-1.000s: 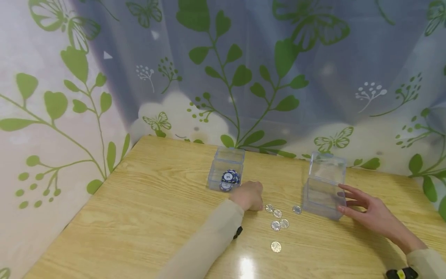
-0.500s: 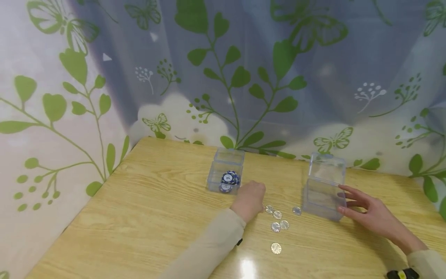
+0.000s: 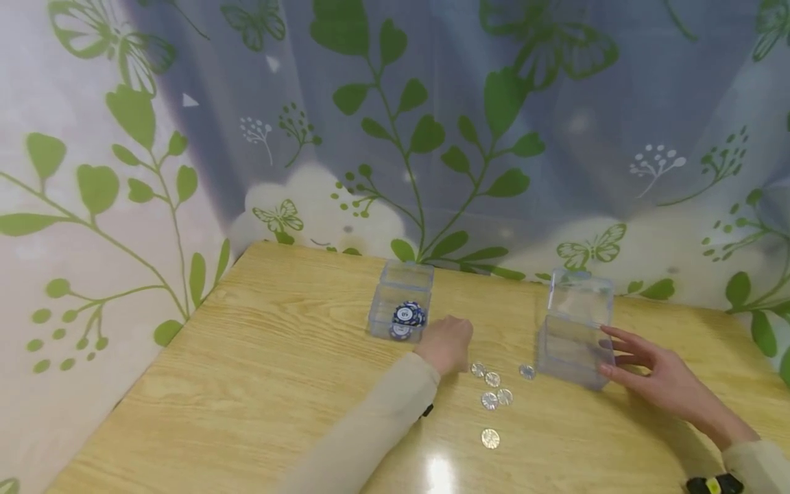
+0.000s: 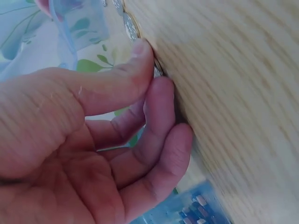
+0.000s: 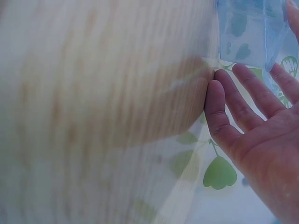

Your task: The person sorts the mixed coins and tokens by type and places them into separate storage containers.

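My left hand [image 3: 446,344] is down on the table with its fingers curled, beside the chip box. In the left wrist view its thumb and fingertips close around the edge of a silver coin [image 4: 158,70] lying flat on the wood; the hand covers most of it. Several more silver coins [image 3: 489,401] lie loose to its right. My right hand [image 3: 657,374] rests its outstretched fingers against the right side of a clear plastic box [image 3: 570,350] with its lid raised. Another clear box [image 3: 380,312], also with its lid up, holds several blue and white poker chips [image 3: 406,314].
The wooden table [image 3: 278,384] meets a patterned curtain [image 3: 457,137] of leaves and butterflies at the back and left. A single coin [image 3: 490,438] lies nearer the front, and another coin [image 3: 527,372] sits close by the right box.
My left hand has shifted slightly to the right, with its fingers still down at the table. The right hand, boxes and visible coins stay in place.
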### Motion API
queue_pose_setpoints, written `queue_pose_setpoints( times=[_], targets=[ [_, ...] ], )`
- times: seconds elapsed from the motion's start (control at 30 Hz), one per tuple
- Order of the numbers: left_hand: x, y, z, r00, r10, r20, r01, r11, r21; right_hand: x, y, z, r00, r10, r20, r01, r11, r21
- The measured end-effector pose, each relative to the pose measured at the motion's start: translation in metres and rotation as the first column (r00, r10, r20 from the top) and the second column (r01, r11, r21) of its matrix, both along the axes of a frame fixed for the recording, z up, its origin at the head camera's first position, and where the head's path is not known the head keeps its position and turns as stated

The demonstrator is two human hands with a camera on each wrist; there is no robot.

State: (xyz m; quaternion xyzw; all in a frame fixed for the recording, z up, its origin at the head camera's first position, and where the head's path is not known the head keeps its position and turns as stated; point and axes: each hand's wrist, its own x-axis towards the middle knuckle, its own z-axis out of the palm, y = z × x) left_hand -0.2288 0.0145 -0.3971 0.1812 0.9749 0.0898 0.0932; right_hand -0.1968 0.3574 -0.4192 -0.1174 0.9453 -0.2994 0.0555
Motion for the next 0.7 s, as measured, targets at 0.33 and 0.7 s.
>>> queue_pose_setpoints(
  times=[0.33, 0.7],
  targets=[
    [0.003, -0.002, -0.001, 0.998, -0.034, 0.056, 0.034, 0.999, 0.006, 0.002, -0.001, 0.002, 1.000, -0.001, 0.008, 0.001, 1.000, 0.014],
    [0.021, -0.045, 0.000, 0.988, -0.153, 0.004, 0.147, 0.952, 0.267, 0.001, 0.001, -0.001, 1.000, 0.006, -0.013, -0.006, 1.000, -0.013]
  ],
)
